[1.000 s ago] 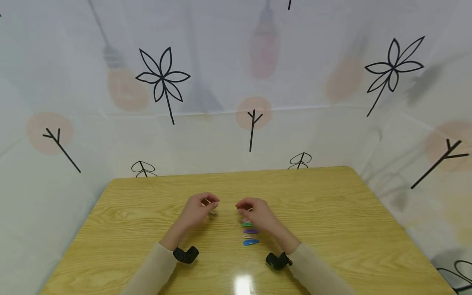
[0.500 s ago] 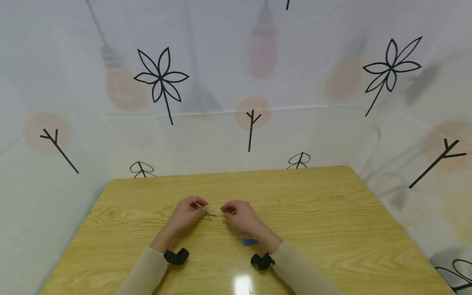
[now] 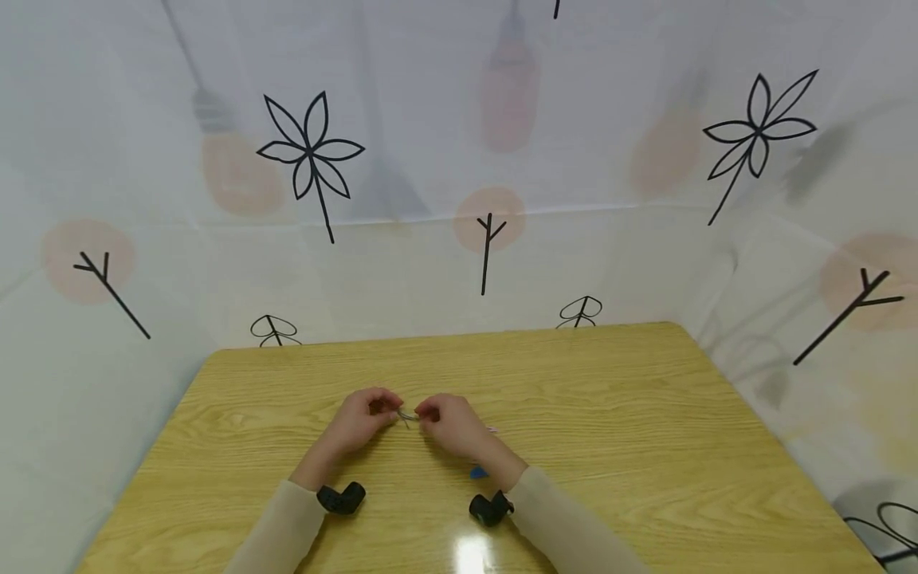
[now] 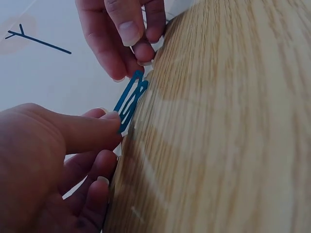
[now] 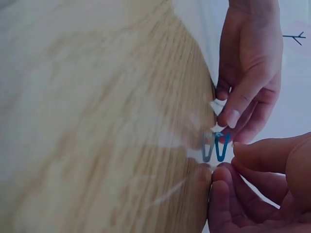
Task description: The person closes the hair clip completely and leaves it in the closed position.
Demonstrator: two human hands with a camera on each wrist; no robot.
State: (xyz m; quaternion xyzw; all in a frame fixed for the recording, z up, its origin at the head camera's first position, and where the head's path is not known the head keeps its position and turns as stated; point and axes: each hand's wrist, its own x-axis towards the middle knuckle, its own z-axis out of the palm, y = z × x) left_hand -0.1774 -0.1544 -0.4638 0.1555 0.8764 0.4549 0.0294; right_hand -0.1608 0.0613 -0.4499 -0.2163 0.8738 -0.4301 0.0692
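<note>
A teal snap hair clip point(image 4: 128, 91), its two arms spread apart, is pinched at one end between the thumb and fingers of my left hand point(image 3: 361, 418), low over the wooden table. Facing it, my right hand point(image 3: 453, 422) has its fingertips right at the clip's other end, with thumb and index finger apart in the right wrist view. A blue hair clip point(image 3: 478, 472) lies partly covered by my right forearm, and a small pale pink clip point(image 3: 491, 430) peeks out beyond the right wrist. Other clips in that row are hidden under the arm.
The wooden table point(image 3: 602, 399) stretches out around both hands. White cloth with black plant drawings point(image 3: 313, 151) hangs behind and at both sides. Each wrist carries a black camera point(image 3: 342, 498).
My right hand has moved left from above the row of clips to the teal clip. My left hand has shifted slightly left with that clip. The right forearm now covers most of the row.
</note>
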